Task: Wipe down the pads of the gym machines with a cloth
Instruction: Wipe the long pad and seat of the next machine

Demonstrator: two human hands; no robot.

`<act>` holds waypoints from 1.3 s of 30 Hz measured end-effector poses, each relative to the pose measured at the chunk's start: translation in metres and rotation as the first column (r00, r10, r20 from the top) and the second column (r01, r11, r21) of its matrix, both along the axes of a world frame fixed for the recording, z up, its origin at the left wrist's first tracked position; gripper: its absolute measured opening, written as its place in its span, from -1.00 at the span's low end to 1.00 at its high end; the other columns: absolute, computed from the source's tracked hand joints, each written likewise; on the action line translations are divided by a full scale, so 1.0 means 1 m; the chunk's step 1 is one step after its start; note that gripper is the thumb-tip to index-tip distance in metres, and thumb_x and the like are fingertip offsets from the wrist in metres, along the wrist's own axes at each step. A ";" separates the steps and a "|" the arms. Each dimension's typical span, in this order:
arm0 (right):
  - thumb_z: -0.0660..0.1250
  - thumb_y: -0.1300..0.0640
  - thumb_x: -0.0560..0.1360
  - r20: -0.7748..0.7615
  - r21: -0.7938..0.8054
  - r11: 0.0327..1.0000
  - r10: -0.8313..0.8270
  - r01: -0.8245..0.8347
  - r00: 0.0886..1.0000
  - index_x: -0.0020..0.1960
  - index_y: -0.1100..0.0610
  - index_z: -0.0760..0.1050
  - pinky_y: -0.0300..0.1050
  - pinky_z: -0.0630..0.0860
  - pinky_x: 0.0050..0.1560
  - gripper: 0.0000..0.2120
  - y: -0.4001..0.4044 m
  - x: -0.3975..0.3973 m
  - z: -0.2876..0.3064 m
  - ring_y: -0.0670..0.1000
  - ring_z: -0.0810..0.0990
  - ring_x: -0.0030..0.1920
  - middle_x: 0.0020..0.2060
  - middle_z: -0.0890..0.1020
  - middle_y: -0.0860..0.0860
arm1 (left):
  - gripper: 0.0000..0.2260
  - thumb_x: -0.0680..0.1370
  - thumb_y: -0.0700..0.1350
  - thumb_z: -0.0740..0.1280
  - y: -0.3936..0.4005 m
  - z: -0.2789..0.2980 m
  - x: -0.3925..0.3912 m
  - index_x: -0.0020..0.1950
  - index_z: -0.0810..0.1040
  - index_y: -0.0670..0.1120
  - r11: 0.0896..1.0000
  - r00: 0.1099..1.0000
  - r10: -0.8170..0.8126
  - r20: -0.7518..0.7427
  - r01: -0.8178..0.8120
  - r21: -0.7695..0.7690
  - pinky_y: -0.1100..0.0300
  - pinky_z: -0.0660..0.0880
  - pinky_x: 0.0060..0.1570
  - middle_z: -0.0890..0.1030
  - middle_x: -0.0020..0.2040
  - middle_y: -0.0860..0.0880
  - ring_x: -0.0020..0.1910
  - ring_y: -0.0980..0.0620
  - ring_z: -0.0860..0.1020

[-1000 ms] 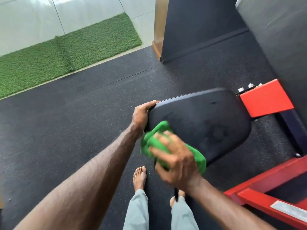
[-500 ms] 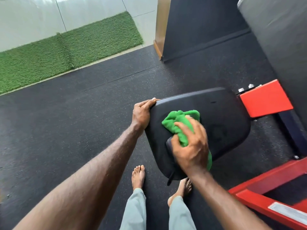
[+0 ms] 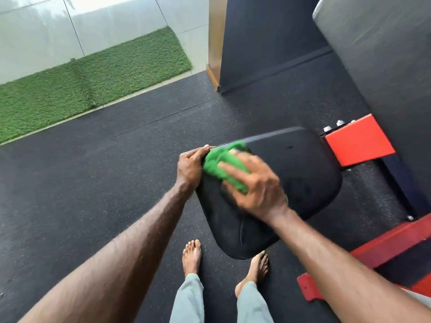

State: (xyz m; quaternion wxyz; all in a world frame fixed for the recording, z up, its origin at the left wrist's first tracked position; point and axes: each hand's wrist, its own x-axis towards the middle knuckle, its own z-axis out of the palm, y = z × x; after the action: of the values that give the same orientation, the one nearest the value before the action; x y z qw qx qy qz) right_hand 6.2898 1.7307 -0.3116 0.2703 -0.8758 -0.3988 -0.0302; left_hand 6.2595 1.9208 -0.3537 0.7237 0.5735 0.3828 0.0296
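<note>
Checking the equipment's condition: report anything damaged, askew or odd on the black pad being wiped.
Nothing clearly damaged. The black pad shows a small dark mark near its far edge; whether scuff or nick is unclear. The green cloth covers part.

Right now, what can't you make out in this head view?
- Right hand: motion-blurred, so its finger positions on the green cloth are unclear.
- Cloth: mostly under that hand; its full extent is hidden.
- Black pad: the part beneath the hand and cloth is covered.
- Left hand: its fingers curl over the pad's edge, tips out of sight.
- Red frame: cut off by the right edge; the machine type is unclear.
</note>
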 end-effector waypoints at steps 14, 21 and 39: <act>0.43 0.12 0.54 -0.089 0.077 0.840 -0.531 0.537 0.843 0.33 0.13 0.63 0.08 0.44 0.42 -0.64 0.007 0.008 -0.008 0.30 0.53 0.33 0.39 0.52 0.22 | -0.80 0.61 0.00 0.30 -0.020 0.041 -0.011 0.15 0.67 0.05 0.653 0.969 -0.115 -0.220 0.241 0.718 -0.01 0.49 0.21 0.65 0.15 0.02 0.14 -0.04 0.59; 0.45 0.00 0.54 -0.048 0.031 0.891 -0.450 0.452 0.892 0.36 0.01 0.62 0.05 0.42 0.42 -0.61 -0.039 0.049 -0.010 0.18 0.54 0.34 0.43 0.51 0.11 | -0.78 0.63 0.13 0.25 -0.033 0.045 0.015 0.16 0.61 0.09 0.477 0.902 -0.297 -0.313 0.424 0.769 -0.05 0.53 0.13 0.68 0.09 0.04 0.08 -0.11 0.63; 0.36 -0.07 0.61 0.098 -0.111 0.973 -0.192 0.203 0.976 0.42 -0.07 0.57 0.02 0.42 0.44 -0.60 -0.100 0.090 -0.011 0.19 0.54 0.37 0.48 0.49 0.10 | -0.82 0.62 0.01 0.30 -0.046 0.048 0.017 0.17 0.62 0.05 0.404 0.892 -0.224 -0.392 0.451 0.796 -0.04 0.43 0.15 0.69 0.08 0.01 0.08 -0.11 0.60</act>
State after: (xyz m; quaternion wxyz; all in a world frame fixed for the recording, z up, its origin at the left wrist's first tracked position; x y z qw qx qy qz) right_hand 6.3798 1.6309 -0.3227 0.1953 -0.9236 -0.3221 -0.0709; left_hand 6.2769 1.8744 -0.3061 0.2735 0.9240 0.2672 0.0071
